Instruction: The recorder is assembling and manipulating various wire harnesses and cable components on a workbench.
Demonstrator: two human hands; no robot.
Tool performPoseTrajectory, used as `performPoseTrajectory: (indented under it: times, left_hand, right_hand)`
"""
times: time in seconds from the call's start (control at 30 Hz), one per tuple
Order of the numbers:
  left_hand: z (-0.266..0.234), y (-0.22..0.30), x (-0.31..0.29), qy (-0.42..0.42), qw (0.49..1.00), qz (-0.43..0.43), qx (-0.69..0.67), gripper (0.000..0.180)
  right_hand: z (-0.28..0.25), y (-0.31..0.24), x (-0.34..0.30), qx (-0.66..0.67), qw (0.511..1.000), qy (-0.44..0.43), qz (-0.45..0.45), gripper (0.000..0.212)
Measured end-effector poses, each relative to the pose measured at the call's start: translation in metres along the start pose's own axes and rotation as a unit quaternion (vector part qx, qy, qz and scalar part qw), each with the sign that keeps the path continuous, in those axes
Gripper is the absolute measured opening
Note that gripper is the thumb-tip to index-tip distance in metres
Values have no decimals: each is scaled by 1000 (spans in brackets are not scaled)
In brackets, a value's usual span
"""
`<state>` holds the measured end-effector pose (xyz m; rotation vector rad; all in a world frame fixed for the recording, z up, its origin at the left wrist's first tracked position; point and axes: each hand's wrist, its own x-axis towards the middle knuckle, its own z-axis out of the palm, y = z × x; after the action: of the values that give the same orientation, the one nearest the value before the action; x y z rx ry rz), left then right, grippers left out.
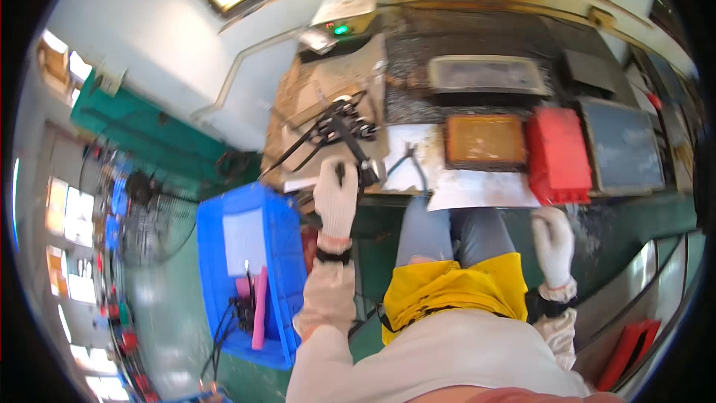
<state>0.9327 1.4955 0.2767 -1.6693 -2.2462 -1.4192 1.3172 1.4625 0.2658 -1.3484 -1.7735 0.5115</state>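
My left hand (335, 198), in a white knitted glove, reaches the bench's front edge. Its fingers are curled at the near end of a tangled bundle of black cables (341, 123), closed on a dark cable part; motion blur hides the exact grip. A wide black strip runs from the bundle to a shiny end piece beside these fingers. My right hand (553, 242), also gloved, hangs just in front of a red plastic bin (559, 155). Its fingers are loosely apart, and nothing shows in them. Dark-handled pliers (418, 168) lie on white paper between the hands.
A blue crate (211, 269) with a pink tube and black cables stands at my left. Along the bench sit a brown-orange tray (485, 140), a long pale-rimmed tray (487, 75), a grey panel (623, 145) and a device with a green light (341, 30). A fan (145, 188) stands far left.
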Motion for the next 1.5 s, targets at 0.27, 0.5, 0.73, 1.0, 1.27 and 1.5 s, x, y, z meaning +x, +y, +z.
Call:
performPoseTrajectory:
  times: [0.27,0.5,0.73,1.0,1.27,1.5]
  left_hand:
    - [14,144,-85,-190,961,193,-50,9]
    - [35,218,-96,-258,863,405,-159,38]
    - [57,218,-77,-352,738,572,-61,32]
    - [102,287,-92,-276,746,599,-90,41]
    - [99,293,-100,-310,724,589,-181,57]
    - [110,267,-119,-439,742,487,-142,36]
  right_hand:
    - [36,-50,-5,137,979,-138,-64,59]
    - [-29,-29,-32,160,984,72,10,41]
    - [-128,5,-71,403,887,119,190,39]
    - [-186,14,-106,431,831,241,257,41]
    - [-325,84,-251,141,737,629,204,31]
    - [-416,149,-470,-37,610,727,312,34]
